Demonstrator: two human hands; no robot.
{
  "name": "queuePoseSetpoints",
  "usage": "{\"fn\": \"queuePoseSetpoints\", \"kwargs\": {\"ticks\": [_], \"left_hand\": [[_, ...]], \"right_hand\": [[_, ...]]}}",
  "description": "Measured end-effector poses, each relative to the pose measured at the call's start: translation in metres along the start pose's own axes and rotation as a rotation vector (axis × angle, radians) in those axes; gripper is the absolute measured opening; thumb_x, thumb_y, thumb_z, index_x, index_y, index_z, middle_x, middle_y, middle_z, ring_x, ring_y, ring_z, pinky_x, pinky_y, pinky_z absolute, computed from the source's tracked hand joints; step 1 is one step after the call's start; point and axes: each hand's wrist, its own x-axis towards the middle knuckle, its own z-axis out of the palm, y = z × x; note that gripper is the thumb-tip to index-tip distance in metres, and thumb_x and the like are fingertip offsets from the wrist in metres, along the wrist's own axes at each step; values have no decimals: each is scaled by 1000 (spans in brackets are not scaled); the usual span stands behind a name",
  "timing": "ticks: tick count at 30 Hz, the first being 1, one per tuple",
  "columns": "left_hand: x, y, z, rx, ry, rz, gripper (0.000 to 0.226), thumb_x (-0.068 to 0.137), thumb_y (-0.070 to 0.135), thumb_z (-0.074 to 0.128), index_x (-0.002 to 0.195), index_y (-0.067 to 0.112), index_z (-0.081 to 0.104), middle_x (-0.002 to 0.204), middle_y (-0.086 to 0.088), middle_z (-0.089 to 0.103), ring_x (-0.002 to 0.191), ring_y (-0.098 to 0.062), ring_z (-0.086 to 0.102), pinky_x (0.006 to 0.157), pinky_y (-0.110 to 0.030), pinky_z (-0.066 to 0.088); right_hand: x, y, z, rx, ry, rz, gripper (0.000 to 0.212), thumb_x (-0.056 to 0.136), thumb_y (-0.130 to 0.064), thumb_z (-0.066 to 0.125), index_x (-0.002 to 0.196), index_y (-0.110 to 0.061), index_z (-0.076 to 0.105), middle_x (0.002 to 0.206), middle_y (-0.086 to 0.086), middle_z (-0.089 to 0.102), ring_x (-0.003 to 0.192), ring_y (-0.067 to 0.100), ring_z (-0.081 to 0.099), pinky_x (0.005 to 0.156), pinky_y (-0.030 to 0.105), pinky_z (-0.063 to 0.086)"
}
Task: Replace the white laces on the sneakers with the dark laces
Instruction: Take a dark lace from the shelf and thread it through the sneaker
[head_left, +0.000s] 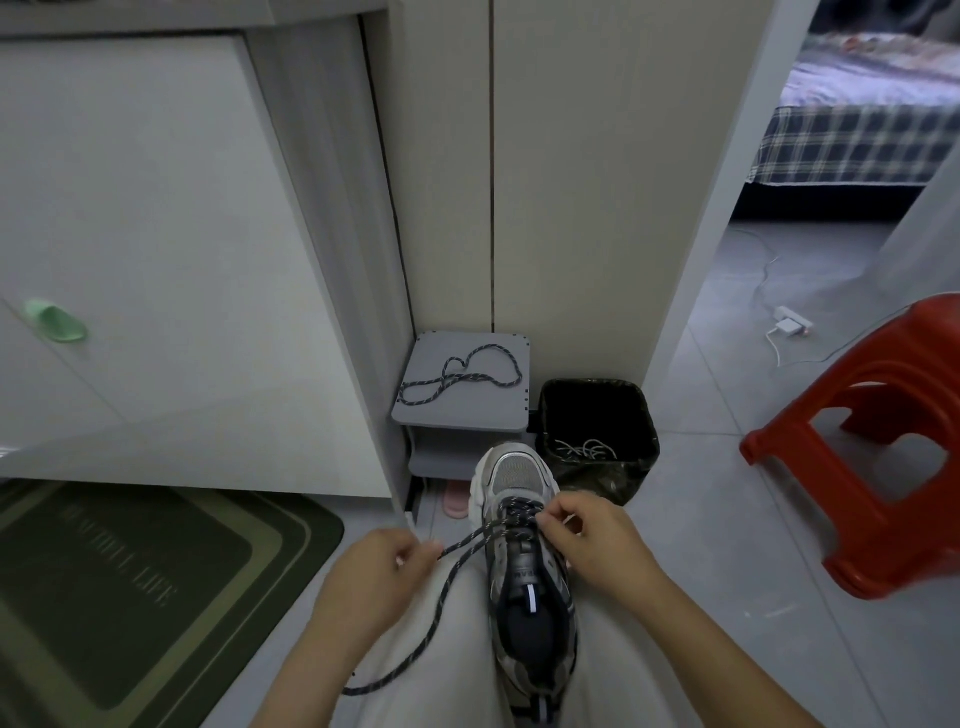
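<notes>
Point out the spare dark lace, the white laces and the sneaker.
spare dark lace (457, 379), head view, where its loops cross
white laces (587, 449), head view, middle of the tangle
sneaker (517, 470), head view, toe mesh

Colour and pattern record, floor level.
Sneaker (524, 566) at 6 o'clock: grey mesh, navy lining, white sole; dark lace (467, 540) navy, white-flecked, as is spare lace (451, 375) on grey stand (498, 415). White laces (587, 449) in black bin (647, 426). Stool (914, 343) at 3 o'clock red; mat (156, 597) at 8 o'clock green, banded.
</notes>
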Motion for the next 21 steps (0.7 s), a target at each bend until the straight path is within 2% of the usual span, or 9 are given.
{"fn": "queuePoseSetpoints", "kwargs": {"ticks": [2,3,5,7,9,11,14,17,21], "left_hand": [[9,9,10,-21,19,86,17,90,42,54,92,29,63,92,14,62,84,-4,56,75,-22,45],[13,13,15,-18,-15,127,18,90,39,55,104,30,63,102,14,61,94,-5,56,81,-22,44],[19,21,23,26,-98,177,23,89,35,56,110,30,62,105,12,63,100,-10,57,85,-26,45],[23,27,23,104,-91,196,14,89,36,54,95,28,64,91,9,65,90,-14,60,79,-30,49],[28,31,14,84,-49,191,18,90,38,54,80,25,60,74,8,58,74,-12,56,71,-29,48],[31,39,-2,-93,-30,205,21,92,35,55,77,21,60,67,7,57,64,-8,54,65,-26,47],[34,50,-30,-400,-25,193,22,94,23,53,79,10,64,55,9,56,49,4,53,50,-9,40],[40,42,-45,-504,26,198,20,93,22,55,77,18,64,59,5,55,53,-2,49,56,-17,40],[40,24,-47,-602,10,139,14,91,12,58,86,19,69,72,-2,66,67,-13,58,68,-29,51]], "right_hand": [[2,-2,-1,-11,1,17,16,88,-31,60,76,-21,64,78,-8,63,72,5,59,71,28,51],[2,-3,-1,-11,4,30,14,88,-29,60,76,-22,64,76,-10,63,72,4,59,71,28,51],[2,-3,-3,-19,7,48,11,87,-27,61,77,-23,63,76,-11,63,72,3,59,72,29,52],[2,-5,-5,-46,24,38,7,86,-25,63,79,-26,62,81,-11,61,73,3,56,71,25,50],[5,-12,-7,-48,51,-41,3,85,-26,65,86,-28,64,88,-11,56,77,2,53,71,17,44],[10,-25,-6,-47,-11,-144,17,83,-31,67,100,-27,68,93,-11,51,84,1,51,76,14,41],[20,-50,-1,-176,-64,-269,22,83,-36,66,101,-23,69,96,-7,52,95,10,52,82,26,44],[32,-73,-8,-74,48,-260,9,86,-29,63,86,-20,67,83,-8,49,76,7,50,71,22,43],[47,-94,-24,262,118,-163,16,85,-22,65,72,-14,61,72,-7,47,61,4,43,64,18,40]]}}
